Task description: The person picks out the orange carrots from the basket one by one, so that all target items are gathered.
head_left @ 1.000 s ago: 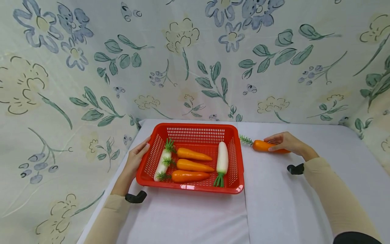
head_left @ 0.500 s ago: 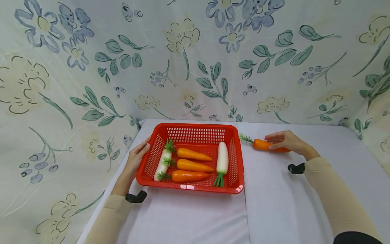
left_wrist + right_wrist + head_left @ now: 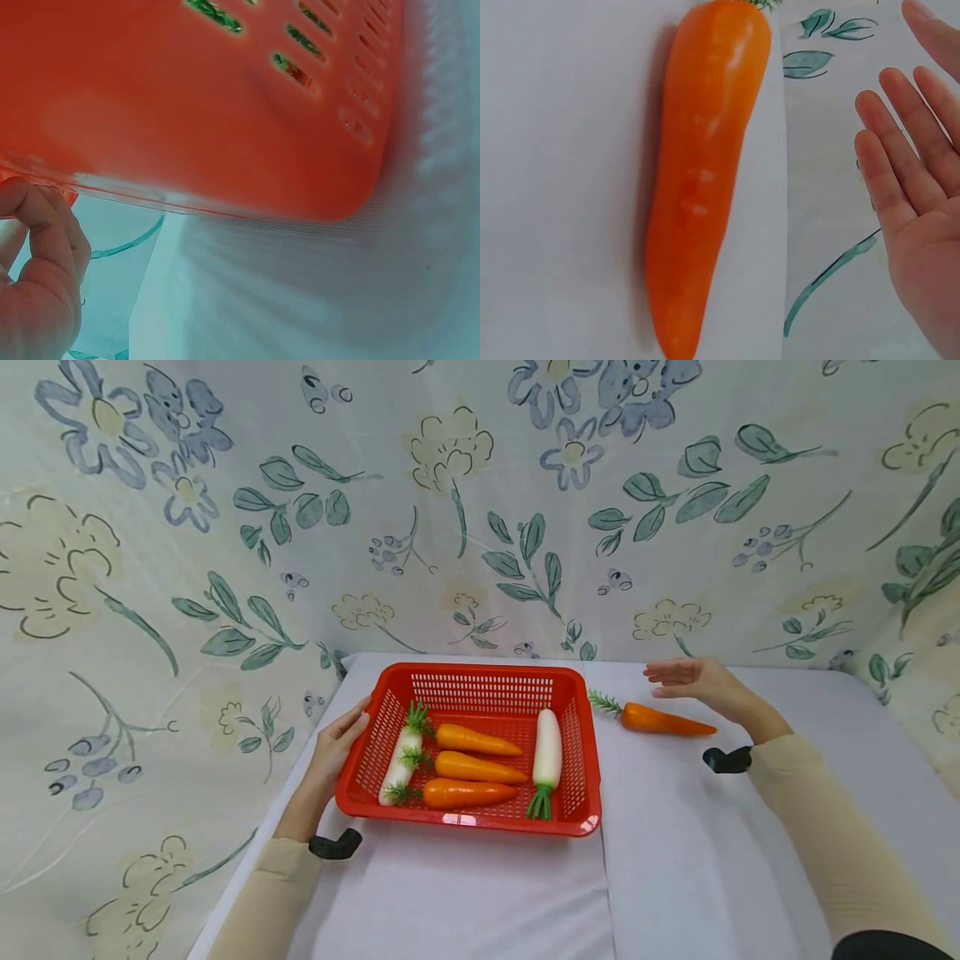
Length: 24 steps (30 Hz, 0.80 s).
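A red plastic basket [image 3: 480, 670] stands on the white table, and my left hand [image 3: 334, 750] grips its left rim. In the left wrist view the fingers [image 3: 52, 225] curl at the rim beside the basket's side wall [image 3: 187, 135]. Inside lie three orange carrots [image 3: 480, 767], with a white radish [image 3: 547, 747] at the right and another white radish [image 3: 399, 768] at the left. To the right of the basket a single carrot [image 3: 660, 720] lies on the cloth. Above it hovers my right hand [image 3: 708, 685], fingers straight and apart from the carrot [image 3: 701, 165].
White cloth covers the table [image 3: 675, 843], with a fold running toward the front. A floral curtain [image 3: 480, 527] hangs behind and along the left side. The single carrot's green top [image 3: 604, 702] lies close to the basket's right rim.
My right hand has let go of the carrot on the table and risen up and back from it. That carrot stays in place. The left hand and basket have not moved.
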### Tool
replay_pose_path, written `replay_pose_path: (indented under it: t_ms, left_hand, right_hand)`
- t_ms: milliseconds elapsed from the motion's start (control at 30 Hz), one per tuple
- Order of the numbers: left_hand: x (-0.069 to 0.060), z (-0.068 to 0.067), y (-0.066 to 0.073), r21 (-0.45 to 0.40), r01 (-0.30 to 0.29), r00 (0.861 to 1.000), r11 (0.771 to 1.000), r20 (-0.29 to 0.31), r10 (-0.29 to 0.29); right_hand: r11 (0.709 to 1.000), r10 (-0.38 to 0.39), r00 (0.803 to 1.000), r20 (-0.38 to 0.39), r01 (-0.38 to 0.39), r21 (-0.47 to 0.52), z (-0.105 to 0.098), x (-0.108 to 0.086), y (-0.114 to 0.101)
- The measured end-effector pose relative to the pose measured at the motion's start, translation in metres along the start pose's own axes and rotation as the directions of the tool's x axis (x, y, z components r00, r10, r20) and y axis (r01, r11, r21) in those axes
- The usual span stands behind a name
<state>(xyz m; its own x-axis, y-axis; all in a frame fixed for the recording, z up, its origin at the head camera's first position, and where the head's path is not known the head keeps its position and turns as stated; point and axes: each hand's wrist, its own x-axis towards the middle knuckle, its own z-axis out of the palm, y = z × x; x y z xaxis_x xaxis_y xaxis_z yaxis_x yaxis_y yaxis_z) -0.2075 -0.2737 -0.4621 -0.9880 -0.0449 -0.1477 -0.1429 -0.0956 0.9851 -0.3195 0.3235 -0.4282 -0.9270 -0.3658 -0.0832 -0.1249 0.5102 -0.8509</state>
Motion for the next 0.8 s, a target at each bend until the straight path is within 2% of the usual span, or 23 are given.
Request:
replay_pose_path:
  t_ms: [233, 367, 667, 800]
  left_hand:
    - [-0.009, 0.005, 0.013, 0.002, 0.01, 1.0, 1.0, 0.016, -0.01]
    - [-0.014, 0.009, 0.019, 0.015, 0.012, 1.0, 1.0, 0.014, -0.013]
    - [-0.013, 0.011, 0.019, 0.041, -0.002, 1.0, 0.999, -0.007, 0.002]
    - [-0.012, 0.01, 0.018, 0.019, 0.008, 1.0, 1.0, -0.011, -0.008]
  right_hand:
    - [0.997, 0.024, 0.998, -0.058, -0.02, 0.069, 0.005, 0.006, -0.029]
    - [0.995, -0.005, 0.998, -0.062, 0.011, 0.097, 0.011, 0.009, -0.05]
    - [0.988, -0.037, 0.999, -0.034, 0.042, 0.151, 0.031, 0.015, -0.11]
    - [0.978, -0.069, 0.998, -0.007, 0.069, 0.198, 0.044, 0.02, -0.131]
